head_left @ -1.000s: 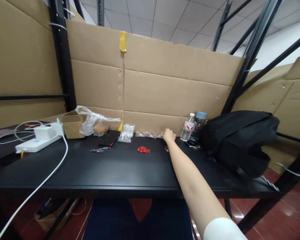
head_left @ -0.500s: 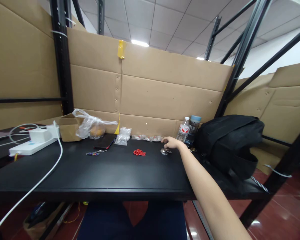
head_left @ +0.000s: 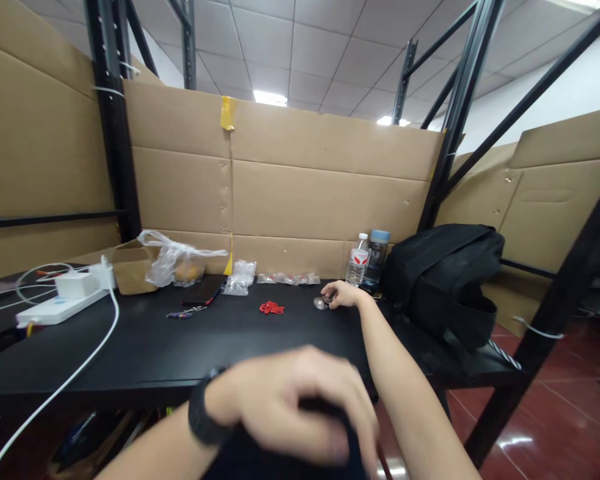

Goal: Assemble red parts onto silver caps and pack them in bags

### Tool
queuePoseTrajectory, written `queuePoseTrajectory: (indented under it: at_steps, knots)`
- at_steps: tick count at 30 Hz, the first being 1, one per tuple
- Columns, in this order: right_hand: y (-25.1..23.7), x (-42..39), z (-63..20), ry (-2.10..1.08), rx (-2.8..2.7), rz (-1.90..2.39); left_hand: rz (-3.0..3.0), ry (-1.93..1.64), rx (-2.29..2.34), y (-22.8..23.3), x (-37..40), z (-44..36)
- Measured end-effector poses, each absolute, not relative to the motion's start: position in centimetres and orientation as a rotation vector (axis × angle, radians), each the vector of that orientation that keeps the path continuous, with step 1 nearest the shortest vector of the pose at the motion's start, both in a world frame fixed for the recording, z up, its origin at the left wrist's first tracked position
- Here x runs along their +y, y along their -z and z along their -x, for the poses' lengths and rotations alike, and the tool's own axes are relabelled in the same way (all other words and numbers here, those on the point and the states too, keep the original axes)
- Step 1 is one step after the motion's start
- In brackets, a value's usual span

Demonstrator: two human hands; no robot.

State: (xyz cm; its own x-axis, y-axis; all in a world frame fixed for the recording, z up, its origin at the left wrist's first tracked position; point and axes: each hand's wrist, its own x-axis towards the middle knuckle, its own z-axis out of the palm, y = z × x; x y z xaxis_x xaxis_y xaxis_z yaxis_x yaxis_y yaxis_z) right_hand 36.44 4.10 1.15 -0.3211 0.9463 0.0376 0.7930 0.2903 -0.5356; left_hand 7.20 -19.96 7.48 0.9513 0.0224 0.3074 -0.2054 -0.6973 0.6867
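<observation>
My right hand (head_left: 343,294) reaches across the black table (head_left: 170,350) and lies at its far side, fingers curled on a small shiny metal object (head_left: 321,303). A small red bundle (head_left: 271,307) lies just left of that. My left hand (head_left: 293,399), blurred and with a black watch on the wrist, hovers near the table's front edge over something dark; whether it holds that is unclear. Behind my right hand stand a clear water bottle (head_left: 356,260) and a dark bottle (head_left: 377,259).
A black backpack (head_left: 443,283) fills the table's right end. Small clear packets (head_left: 287,278), plastic bags (head_left: 239,280), a dark phone (head_left: 203,291) and a keychain (head_left: 180,315) lie along the back. At left are a cardboard box (head_left: 130,270), power strip (head_left: 55,309) and white cable (head_left: 83,363).
My right hand drew back from the packets at the cardboard wall to the metal object. My left hand came into view at the bottom. The camera tilted upward.
</observation>
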Motion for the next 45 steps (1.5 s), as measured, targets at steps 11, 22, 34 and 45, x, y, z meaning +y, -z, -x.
queuePoseTrajectory:
  at_steps: [11, 22, 34, 45]
  knots:
    - [-1.6, 2.0, -34.2, -0.515, -2.061, 1.342, -2.952, -0.362, 1.299, -1.5, 0.7, -3.3]
    - [-0.8, 0.9, -29.2, -0.59, -1.885, 1.005, -2.7, -0.782, 1.284, -0.3, 0.3, -4.5]
    - [-2.7, 2.6, -25.0, -0.765, -1.997, 0.929, -2.296, -1.093, 1.361, -0.9, 1.1, -2.4]
    - [0.7, 1.4, -22.9, -0.89, -1.684, 0.76, -2.147, -1.227, 1.145, -0.1, 1.8, -2.8]
